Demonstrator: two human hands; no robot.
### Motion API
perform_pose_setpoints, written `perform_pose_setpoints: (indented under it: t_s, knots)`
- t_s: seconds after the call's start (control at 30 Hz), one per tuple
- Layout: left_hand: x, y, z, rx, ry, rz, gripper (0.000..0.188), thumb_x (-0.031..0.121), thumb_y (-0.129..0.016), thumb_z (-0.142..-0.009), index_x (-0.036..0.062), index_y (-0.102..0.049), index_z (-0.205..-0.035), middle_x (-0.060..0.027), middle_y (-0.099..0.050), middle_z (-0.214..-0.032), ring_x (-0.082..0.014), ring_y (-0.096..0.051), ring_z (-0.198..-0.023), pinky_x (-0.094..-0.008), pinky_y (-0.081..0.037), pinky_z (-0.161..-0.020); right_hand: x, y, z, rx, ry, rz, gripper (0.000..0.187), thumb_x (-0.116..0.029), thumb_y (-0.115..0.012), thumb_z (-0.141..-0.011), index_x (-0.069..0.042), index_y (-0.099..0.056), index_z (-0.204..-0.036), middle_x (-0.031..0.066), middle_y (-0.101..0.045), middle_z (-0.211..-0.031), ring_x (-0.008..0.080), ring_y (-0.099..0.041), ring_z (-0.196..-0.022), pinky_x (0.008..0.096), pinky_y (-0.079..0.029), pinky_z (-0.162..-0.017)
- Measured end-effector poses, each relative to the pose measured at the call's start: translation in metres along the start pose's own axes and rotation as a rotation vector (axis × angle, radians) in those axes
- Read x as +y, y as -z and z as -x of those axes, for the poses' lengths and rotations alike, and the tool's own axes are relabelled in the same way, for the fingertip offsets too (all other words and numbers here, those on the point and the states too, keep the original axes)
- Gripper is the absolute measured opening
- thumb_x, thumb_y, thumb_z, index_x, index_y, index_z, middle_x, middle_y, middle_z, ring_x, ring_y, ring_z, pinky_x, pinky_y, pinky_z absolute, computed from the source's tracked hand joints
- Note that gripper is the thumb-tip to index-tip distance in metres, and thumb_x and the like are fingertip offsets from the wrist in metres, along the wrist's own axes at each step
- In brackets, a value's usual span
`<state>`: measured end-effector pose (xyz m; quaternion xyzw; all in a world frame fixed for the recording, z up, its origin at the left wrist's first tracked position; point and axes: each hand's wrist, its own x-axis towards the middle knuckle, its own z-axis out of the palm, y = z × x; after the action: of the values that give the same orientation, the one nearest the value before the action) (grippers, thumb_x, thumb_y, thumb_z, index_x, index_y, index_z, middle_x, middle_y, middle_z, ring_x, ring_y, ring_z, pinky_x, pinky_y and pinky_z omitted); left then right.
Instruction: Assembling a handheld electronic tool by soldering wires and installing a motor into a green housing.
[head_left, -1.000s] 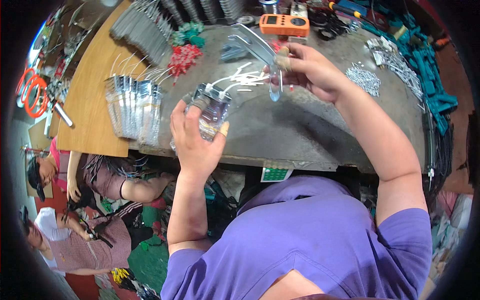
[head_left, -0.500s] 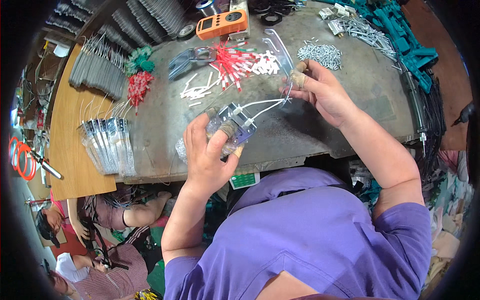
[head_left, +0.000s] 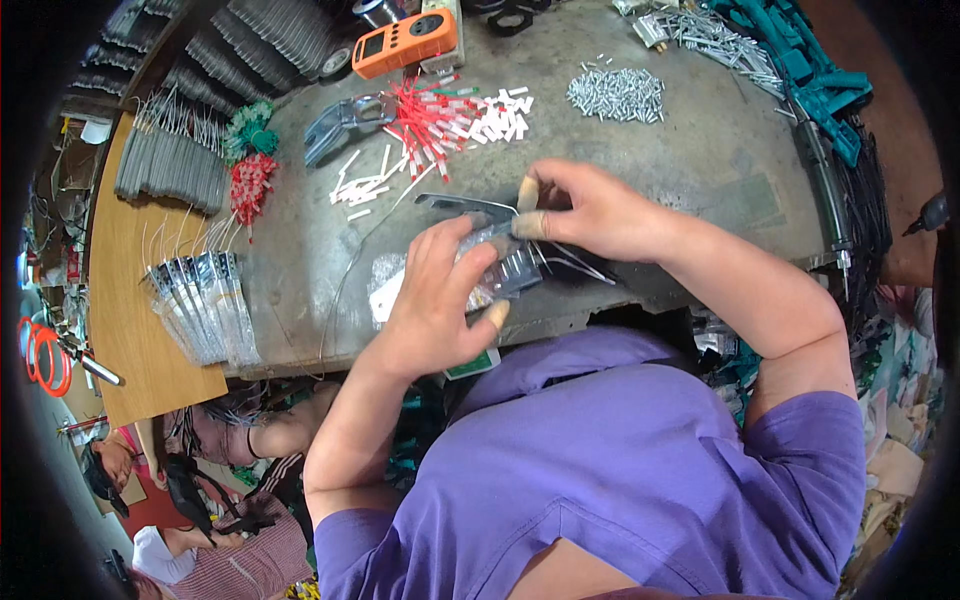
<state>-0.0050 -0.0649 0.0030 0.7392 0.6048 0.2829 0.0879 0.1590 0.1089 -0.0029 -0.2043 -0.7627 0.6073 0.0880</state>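
My left hand, with tan covers on some fingertips, is closed round a small dark and clear part with bubble wrap about it. White wires stick out of this part to the right, under my right hand. Pinched between the covered thumb and finger of my right hand is the end of a thin, shiny metal bracket. It reaches left above my left fingers, close to the wrapped part. Whether the two touch is hidden by my fingers.
Red-and-white wire leads, white sleeves and a pile of small metal pins lie beyond my hands. An orange meter stands at the back. Wrapped parts sit left. A screwdriver-like tool hangs right.
My right hand has come down and left, bringing the metal bracket from upright to nearly flat beside the wrapped part. The wires now point right and down. The whole view has shifted slightly.
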Motion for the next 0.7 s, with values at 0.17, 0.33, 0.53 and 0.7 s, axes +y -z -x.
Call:
perform_pose_setpoints:
  t_s: [0.17, 0.33, 0.53, 0.7]
  knots:
    - [0.022, -0.010, -0.025, 0.039, -0.218, -0.095, 0.056, 0.027, -0.079, -0.068, 0.0066, -0.053, -0.113, -0.0175, -0.051, -0.123, -0.0368, -0.048, -0.118, -0.0529, -0.036, -0.101, 0.000, 0.037, -0.050, 0.100, 0.085, 0.029, 0.032, -0.032, -0.060, -0.091, -0.002, -0.063, -0.097, 0.0144, -0.064, -0.078, 0.0237, -0.061, -0.074, 0.0372, -0.050, -0.071]
    - [0.044, -0.029, -0.050, -0.103, -0.118, -0.325, 0.030, 0.019, -0.070, -0.076, 0.0078, -0.055, -0.099, -0.0099, -0.058, -0.107, -0.0263, -0.055, -0.108, -0.0479, -0.033, -0.107, 0.021, 0.110, -0.150, 0.499, 0.222, 0.794, 0.041, -0.038, -0.058, -0.090, -0.001, -0.065, -0.107, 0.0165, -0.067, -0.103, 0.0300, -0.061, -0.102, 0.0427, -0.048, -0.087]
    - [0.051, -0.030, -0.052, -0.157, -0.043, -0.399, 0.017, 0.010, -0.064, -0.078, 0.0085, -0.055, -0.092, -0.0062, -0.058, -0.083, -0.0231, -0.058, -0.092, -0.0469, -0.033, -0.107, 0.014, 0.097, -0.173, 0.558, 0.013, 1.204, 0.045, -0.041, -0.065, -0.083, -0.002, -0.068, -0.106, 0.0152, -0.067, -0.113, 0.0328, -0.059, -0.109, 0.0426, -0.045, -0.096]
    - [0.043, -0.036, -0.056, -0.143, -0.051, -0.357, 0.015, 0.007, -0.064, -0.078, 0.0087, -0.055, -0.090, -0.0061, -0.055, -0.076, -0.0233, -0.058, -0.085, -0.0474, -0.033, -0.107, 0.004, 0.118, -0.140, 0.362, 0.016, 0.871, 0.041, -0.036, -0.067, -0.081, -0.002, -0.067, -0.104, 0.0147, -0.069, -0.091, 0.0256, -0.065, -0.094, 0.0363, -0.048, -0.089]
